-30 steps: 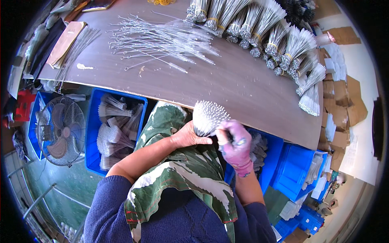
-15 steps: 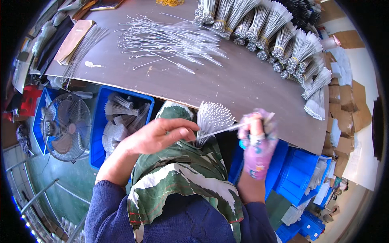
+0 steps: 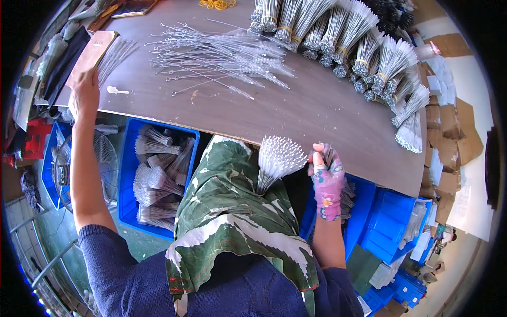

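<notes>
At the table's left end my left hand (image 3: pixel 84 95) is closed over the lower ends of a small pile of thin wire brushes (image 3: pixel 117 57), beside a flat brown folder-like piece (image 3: pixel 94 50). My right hand (image 3: pixel 328 185), in a pink flowered fingerless glove, is raised near the table's front edge with its fingers curled against the thumb. Whether it pinches anything small is unclear. Between the hands, a bundle of white-tipped wire brushes (image 3: pixel 280 158) stands fanned out on my camouflage-patterned apron (image 3: pixel 222 185), touched by neither hand.
Loose looped wire brushes (image 3: pixel 222 58) lie across the table (image 3: pixel 211 111). Banded brush bundles (image 3: pixel 343 31) line its far right edge. A blue bin (image 3: pixel 122 179) with more bundles stands below left, near a fan (image 3: pixel 105 158). Blue crates (image 3: pixel 388 227) stand below right.
My left hand has left the bundle on my lap and reached far left to the brush pile. The brush my right hand held no longer shows in it; that hand has turned and lowered slightly.
</notes>
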The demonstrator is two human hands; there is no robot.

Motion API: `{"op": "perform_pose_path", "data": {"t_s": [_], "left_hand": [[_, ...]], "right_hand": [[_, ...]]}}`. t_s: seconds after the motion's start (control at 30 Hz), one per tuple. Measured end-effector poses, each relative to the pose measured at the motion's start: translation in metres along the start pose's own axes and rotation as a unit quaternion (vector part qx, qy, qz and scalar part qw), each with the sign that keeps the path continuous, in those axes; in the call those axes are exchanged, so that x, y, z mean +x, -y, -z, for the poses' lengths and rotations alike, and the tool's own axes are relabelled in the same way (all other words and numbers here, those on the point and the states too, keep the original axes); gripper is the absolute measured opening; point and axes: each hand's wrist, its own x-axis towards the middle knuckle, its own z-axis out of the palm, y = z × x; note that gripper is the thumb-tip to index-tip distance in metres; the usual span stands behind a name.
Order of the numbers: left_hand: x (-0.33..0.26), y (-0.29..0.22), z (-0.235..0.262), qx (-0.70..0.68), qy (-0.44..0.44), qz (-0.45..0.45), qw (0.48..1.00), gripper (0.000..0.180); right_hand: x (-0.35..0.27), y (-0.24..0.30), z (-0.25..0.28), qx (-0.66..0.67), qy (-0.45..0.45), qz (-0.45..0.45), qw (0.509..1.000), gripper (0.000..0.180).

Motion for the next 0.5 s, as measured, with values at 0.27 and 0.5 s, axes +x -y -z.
{"op": "perform_pose_path", "data": {"t_s": [0.27, 0.5], "left_hand": [[-0.065, -0.146, 0.090, -0.484, 0.125, -0.119, 0.858, 0.020], [-0.164, -0.247, 0.146, -0.757, 0.444, -0.175, 0.447, 0.019]], "right_hand": [[-0.012, 0.021, -0.008, -0.218, 0.082, 0.275, 0.933, 0.019], [-0.010, 0.030, -0.001, -0.321, 0.172, 0.284, 0.887, 0.024]]}}
